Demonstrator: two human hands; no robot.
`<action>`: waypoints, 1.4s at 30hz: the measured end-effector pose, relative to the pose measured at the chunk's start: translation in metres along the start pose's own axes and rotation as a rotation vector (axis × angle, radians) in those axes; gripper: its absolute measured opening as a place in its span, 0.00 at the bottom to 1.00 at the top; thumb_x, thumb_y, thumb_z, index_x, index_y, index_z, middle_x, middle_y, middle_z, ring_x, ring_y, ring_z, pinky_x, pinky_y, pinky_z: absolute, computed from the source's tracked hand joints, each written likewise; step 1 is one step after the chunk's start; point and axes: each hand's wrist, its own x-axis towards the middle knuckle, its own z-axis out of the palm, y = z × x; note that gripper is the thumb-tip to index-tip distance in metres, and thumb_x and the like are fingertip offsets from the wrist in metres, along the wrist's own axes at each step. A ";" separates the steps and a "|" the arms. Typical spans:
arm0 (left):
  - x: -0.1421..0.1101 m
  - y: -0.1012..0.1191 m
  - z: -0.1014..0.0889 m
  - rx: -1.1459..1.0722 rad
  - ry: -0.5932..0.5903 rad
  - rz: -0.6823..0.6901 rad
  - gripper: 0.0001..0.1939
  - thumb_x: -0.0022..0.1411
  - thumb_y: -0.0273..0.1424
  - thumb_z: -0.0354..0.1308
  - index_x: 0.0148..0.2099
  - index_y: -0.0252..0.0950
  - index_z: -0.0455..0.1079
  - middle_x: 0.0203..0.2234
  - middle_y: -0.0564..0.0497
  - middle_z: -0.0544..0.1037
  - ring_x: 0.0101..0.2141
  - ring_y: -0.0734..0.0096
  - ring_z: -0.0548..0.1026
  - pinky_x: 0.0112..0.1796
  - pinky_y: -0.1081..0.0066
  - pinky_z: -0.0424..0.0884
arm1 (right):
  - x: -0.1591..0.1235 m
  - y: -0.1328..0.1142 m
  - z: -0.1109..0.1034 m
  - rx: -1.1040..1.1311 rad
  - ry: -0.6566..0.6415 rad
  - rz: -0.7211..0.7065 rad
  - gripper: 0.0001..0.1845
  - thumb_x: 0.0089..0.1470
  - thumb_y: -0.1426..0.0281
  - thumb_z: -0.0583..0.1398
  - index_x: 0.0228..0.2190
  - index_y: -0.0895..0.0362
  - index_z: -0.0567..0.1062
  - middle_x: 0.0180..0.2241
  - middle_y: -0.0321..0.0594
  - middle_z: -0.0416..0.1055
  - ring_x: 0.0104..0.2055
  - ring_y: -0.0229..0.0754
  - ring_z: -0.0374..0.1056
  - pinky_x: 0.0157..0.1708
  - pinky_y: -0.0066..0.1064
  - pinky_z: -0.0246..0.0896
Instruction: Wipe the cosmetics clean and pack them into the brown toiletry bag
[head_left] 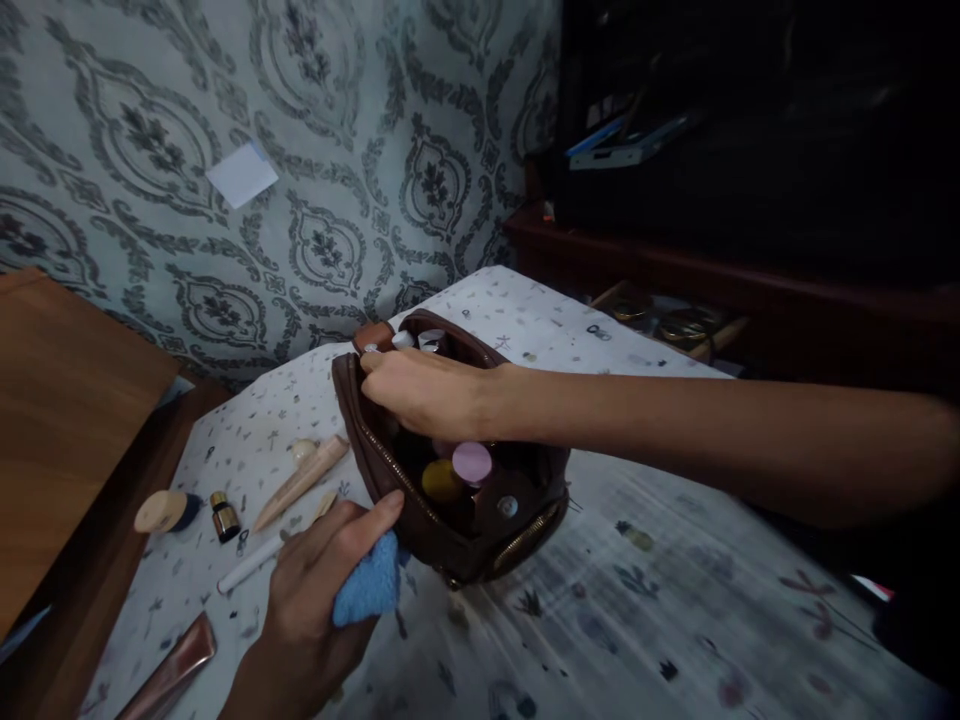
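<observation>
A brown zip bag lies unzipped on the patterned cloth. My right hand reaches into it with fingers curled at the bag's left end; what they grip is hidden. Inside the bag I see a pink round lid, a yellow round lid, a white cap and a silvery cap. My left hand is closed around a blue cloth, its index finger touching the bag's near left side.
Left of the bag lie a beige tube, a small dark bottle, a white stick, a round-topped item and a shiny pinkish tube. A wooden panel stands left; dark furniture stands right.
</observation>
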 end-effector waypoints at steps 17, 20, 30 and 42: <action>0.000 0.004 -0.002 0.068 0.036 0.062 0.25 0.68 0.27 0.53 0.66 0.39 0.62 0.35 0.47 0.77 0.32 0.67 0.76 0.29 0.75 0.69 | -0.092 -0.052 -0.002 0.047 0.023 -0.076 0.13 0.64 0.69 0.59 0.29 0.59 0.78 0.34 0.45 0.77 0.43 0.48 0.71 0.49 0.42 0.63; 0.002 0.006 -0.003 0.064 0.023 0.050 0.24 0.68 0.28 0.53 0.65 0.38 0.63 0.38 0.45 0.78 0.35 0.65 0.78 0.33 0.73 0.71 | -0.102 -0.051 0.004 0.029 0.038 -0.042 0.11 0.65 0.68 0.59 0.34 0.59 0.79 0.39 0.46 0.78 0.49 0.50 0.70 0.52 0.45 0.64; -0.021 0.001 0.018 0.126 -0.090 -0.071 0.37 0.66 0.28 0.48 0.73 0.37 0.38 0.44 0.42 0.79 0.40 0.58 0.79 0.36 0.66 0.75 | -0.106 -0.068 0.013 -0.023 0.320 -0.021 0.12 0.65 0.73 0.55 0.32 0.56 0.78 0.41 0.44 0.78 0.47 0.50 0.72 0.49 0.47 0.69; -0.074 -0.113 -0.032 0.444 -0.057 -0.947 0.11 0.65 0.30 0.52 0.48 0.36 0.69 0.43 0.42 0.77 0.47 0.52 0.75 0.43 0.61 0.70 | -0.097 -0.125 0.040 0.315 0.477 -0.129 0.10 0.64 0.74 0.58 0.30 0.57 0.73 0.31 0.42 0.75 0.41 0.44 0.72 0.39 0.33 0.71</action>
